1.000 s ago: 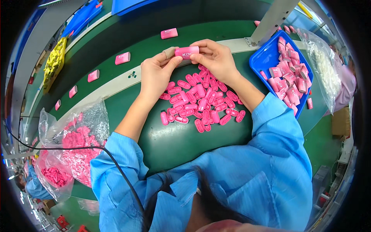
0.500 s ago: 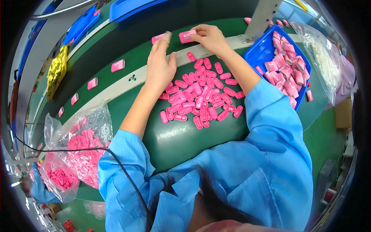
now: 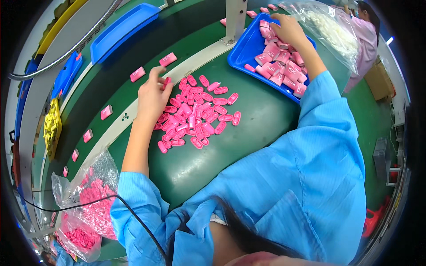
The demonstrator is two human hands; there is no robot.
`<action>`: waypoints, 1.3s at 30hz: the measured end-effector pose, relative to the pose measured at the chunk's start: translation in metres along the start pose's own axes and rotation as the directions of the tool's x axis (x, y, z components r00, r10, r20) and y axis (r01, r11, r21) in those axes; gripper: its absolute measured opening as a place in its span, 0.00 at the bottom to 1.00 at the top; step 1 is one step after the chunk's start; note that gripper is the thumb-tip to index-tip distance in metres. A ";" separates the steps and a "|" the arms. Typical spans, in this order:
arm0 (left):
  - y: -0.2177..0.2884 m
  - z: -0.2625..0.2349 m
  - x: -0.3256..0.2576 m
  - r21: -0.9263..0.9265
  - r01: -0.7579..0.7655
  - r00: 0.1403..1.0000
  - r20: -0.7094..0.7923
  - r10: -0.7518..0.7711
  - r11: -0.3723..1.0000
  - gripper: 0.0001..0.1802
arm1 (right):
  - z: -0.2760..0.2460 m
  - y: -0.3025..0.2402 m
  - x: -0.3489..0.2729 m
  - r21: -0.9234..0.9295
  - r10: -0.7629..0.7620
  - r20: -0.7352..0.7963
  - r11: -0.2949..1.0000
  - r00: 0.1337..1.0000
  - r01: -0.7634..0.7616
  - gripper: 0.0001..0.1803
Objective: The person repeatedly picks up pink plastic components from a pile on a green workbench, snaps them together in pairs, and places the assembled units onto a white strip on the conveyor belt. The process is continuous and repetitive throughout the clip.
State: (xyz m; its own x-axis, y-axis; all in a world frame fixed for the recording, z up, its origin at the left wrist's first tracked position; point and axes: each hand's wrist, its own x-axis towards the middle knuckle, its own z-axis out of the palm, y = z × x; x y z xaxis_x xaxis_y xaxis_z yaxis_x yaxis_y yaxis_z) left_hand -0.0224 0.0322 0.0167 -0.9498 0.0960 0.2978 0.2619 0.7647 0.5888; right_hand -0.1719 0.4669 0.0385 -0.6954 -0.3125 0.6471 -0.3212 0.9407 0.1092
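Observation:
My left hand [image 3: 151, 94] is above the left side of a loose pile of small pink oval caps [image 3: 191, 120]. Between its thumb and fingers is a pink oval cap [image 3: 167, 82]. My right hand [image 3: 290, 33] reaches over the far side of a blue tray [image 3: 242, 62], thumb and fingers apart above the pink cases inside. These pink cases [image 3: 291, 71] are flattened, rounded blocks with white print, heaped together. Just beyond my left hand, two similar pink cases, a farther case [image 3: 168, 59] and a nearer case [image 3: 137, 74], lie on the green belt.
More pink cases [image 3: 106, 112] are spaced along the curved green belt [image 3: 122, 91]. Clear bags with pink parts [image 3: 95, 199] lie at lower left. A bag of white pieces [image 3: 333, 29] is beyond the tray. A metal post [image 3: 234, 20] stands beside it. Another person [image 3: 366, 44] is at far right.
My right hand has let go of a pink case and moved right to the tray. My left hand has drawn back to the cap pile and taken a cap. The view has shifted right.

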 end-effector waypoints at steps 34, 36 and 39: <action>-0.046 -0.011 -0.032 -0.912 0.287 0.921 0.178 -0.347 0.293 0.15 | 0.015 -0.321 -0.006 0.646 -0.452 0.505 -0.368 0.736 -0.669 0.18; -0.045 -0.014 -0.029 -0.916 0.274 0.929 0.174 -0.327 0.293 0.15 | 0.008 -0.322 -0.001 0.762 -0.394 0.477 -0.259 0.785 -0.593 0.17; -0.041 -0.016 -0.029 -0.907 0.257 0.933 0.144 -0.329 0.333 0.15 | 0.001 -0.303 0.017 0.881 -0.408 0.446 0.041 0.797 -0.472 0.19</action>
State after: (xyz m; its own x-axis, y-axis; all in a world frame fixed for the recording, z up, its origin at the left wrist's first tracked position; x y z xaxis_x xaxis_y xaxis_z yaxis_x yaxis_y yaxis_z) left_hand -0.0024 -0.0121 -0.0037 -0.9972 -0.0707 -0.0240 -0.0019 -0.2983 0.9545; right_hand -0.0869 0.1769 0.0157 -0.7096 -0.6916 0.1350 -0.2517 0.0698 -0.9653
